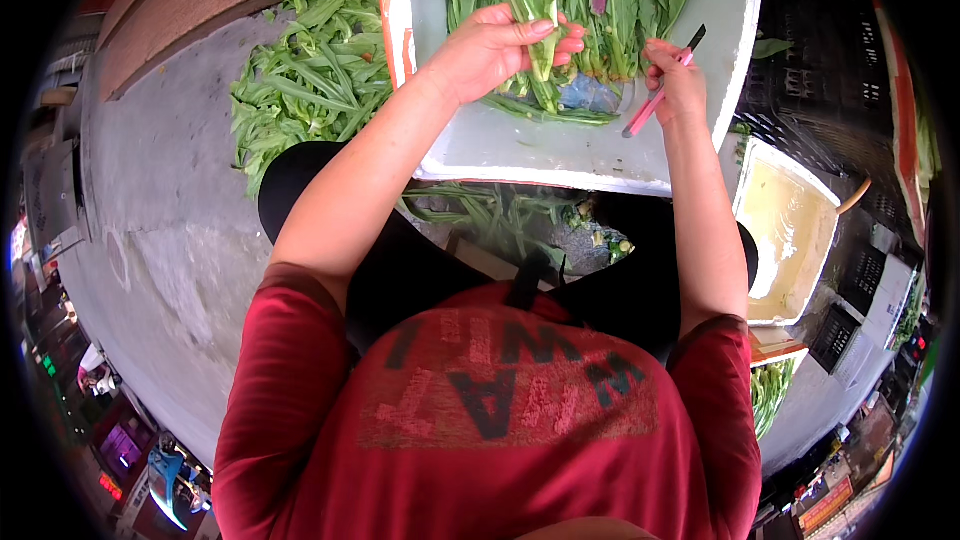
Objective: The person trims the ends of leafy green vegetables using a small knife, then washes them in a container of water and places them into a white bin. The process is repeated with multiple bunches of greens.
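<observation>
My left hand (517, 41) grips a leafy green vegetable stalk (541, 64) near its base, its leaves pointing away from me. In my right hand (675, 82) is a pink utility knife (646, 111), with its dark blade extended up and to the right. Both hands are over a white foam box (540, 154). Inside it, a row of long-leaved greens (607, 22) lies with the cut ends towards me. A few loose thin leaves (551, 116) rest near those ends. One small purple leaf (598, 3) shows among the greens.
A heap of loose leaves (315, 75) lies on the concrete floor (165, 187) to the left. Trimmings (510, 214) are scattered between my knees. On the right stand a foam box of water (784, 221), black plastic crates (810, 67) and another box of greens (771, 394).
</observation>
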The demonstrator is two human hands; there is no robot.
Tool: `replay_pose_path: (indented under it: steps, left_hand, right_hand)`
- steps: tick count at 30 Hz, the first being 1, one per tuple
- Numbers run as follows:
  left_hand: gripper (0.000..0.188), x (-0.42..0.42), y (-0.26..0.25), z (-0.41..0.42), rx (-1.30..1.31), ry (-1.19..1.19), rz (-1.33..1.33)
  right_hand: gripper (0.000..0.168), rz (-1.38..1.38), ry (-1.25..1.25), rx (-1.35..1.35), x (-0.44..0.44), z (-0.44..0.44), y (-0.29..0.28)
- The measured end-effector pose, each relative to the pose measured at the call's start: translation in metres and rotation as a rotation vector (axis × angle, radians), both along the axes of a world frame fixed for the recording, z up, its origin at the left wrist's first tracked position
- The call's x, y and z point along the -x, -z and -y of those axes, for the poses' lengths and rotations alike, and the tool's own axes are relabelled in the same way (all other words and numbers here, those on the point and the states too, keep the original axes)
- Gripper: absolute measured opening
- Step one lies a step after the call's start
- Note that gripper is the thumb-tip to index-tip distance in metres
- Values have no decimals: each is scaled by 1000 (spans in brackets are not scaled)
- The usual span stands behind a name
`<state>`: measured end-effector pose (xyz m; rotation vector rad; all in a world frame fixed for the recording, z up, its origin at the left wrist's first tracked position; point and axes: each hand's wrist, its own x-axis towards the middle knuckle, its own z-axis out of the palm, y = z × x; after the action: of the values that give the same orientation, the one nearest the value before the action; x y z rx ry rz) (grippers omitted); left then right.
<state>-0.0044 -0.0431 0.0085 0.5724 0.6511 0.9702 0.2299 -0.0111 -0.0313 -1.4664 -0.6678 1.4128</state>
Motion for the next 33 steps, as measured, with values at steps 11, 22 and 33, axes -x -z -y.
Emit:
replay_pose_path:
  steps: [11,22,33]
  left_hand:
    - [31,10,37,-2,346,103,205]
    - [38,32,35,-11,156,127,424]
    - [28,25,0,-10,41,-84,76]
  right_hand:
    - [19,190,74,257,12,5,68]
    - [19,178,259,151,18,5,66]
    - [11,-246,-73,423,72,6,74]
